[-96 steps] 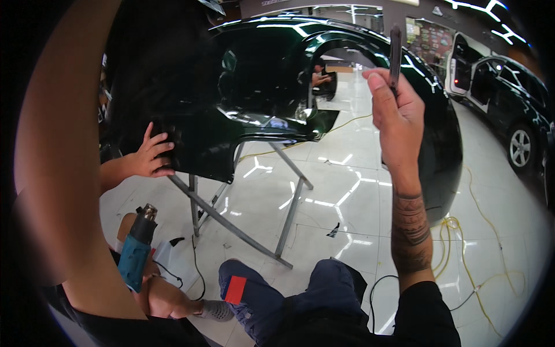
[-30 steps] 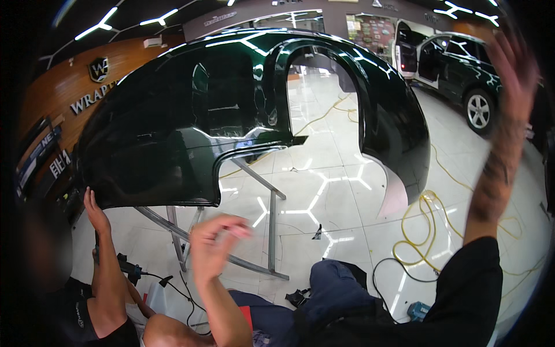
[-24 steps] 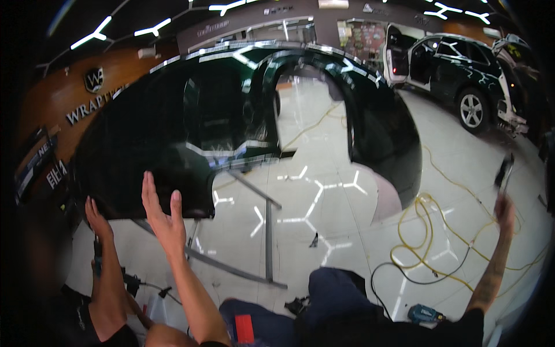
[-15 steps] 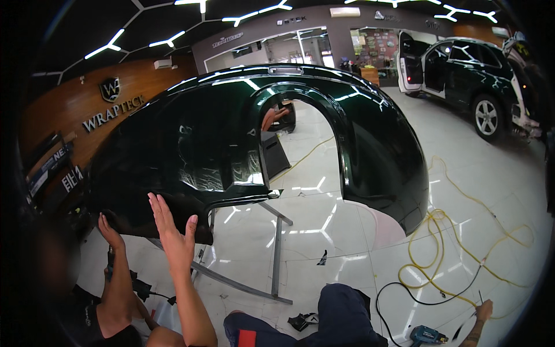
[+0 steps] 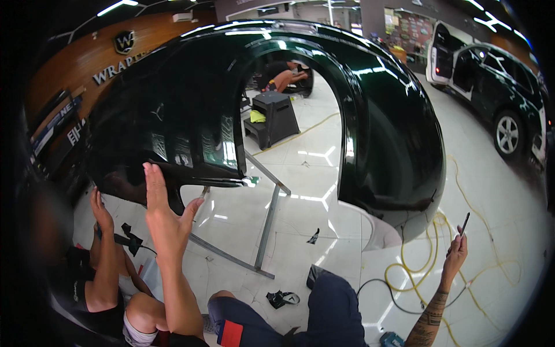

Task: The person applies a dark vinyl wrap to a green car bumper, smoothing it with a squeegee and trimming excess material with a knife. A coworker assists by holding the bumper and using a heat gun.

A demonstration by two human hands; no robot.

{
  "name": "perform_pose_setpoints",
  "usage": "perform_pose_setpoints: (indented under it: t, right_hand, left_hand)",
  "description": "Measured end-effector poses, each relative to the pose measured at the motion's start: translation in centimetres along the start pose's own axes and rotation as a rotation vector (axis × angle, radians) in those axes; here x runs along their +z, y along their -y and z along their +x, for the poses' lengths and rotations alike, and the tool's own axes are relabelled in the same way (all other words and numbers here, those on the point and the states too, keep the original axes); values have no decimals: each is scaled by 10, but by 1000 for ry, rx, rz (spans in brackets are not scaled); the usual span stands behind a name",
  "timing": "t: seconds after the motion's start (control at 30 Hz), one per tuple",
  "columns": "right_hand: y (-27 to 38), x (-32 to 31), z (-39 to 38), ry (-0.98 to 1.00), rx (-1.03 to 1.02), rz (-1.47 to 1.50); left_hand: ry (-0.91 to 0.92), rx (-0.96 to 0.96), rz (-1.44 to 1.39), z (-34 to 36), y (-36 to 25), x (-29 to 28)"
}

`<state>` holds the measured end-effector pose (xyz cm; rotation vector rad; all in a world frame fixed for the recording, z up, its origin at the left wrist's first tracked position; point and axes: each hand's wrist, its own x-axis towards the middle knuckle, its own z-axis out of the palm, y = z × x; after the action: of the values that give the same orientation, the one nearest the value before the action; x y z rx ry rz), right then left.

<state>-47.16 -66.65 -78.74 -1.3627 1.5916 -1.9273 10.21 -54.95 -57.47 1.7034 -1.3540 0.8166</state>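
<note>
A glossy dark green car bumper point(image 5: 173, 121) with a large arched opening fills the middle of the view, propped on a grey metal stand point(image 5: 267, 228). My left hand point(image 5: 165, 222) is open against its lower left edge, fingers stretched up and thumb apart. I cannot tell how firmly it touches. Off to the right, my right hand point(image 5: 455, 248) is raised, closed on a slim dark pen-shaped tool point(image 5: 466, 222) pointing upward. The bumper's lower right corner ends in a pale strip point(image 5: 383, 231).
A co-worker's hand point(image 5: 103, 215) rests at the bumper's left end. Yellow hose point(image 5: 425, 254) loops across the floor at right, near a teal power tool point(image 5: 392, 340). Dark scraps point(image 5: 283, 299) lie by my knees. Beyond the arch stand a step stool point(image 5: 277, 118) and a crouching person point(image 5: 283, 80).
My right hand has risen from the lower right with the pen-shaped tool. My left hand stays at the bumper's edge. The view has shifted, bringing the step stool into sight.
</note>
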Motion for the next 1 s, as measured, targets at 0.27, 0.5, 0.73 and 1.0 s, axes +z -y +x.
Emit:
perform_pose_setpoints:
  t: [0.27,0.5,0.73,1.0]
  right_hand:
    - [96,67,39,153,-105,467]
    - [104,79,14,322,-54,625]
    - [153,116,-76,1194,-397,688]
    - [207,238,-141,1079,-159,923]
  left_hand:
    - [55,151,-255,33,-41,-19]
    - [319,213,-140,69,-73,-13]
    - [330,290,-136,69,-70,-15]
    - [386,226,-111,71,-84,-30]
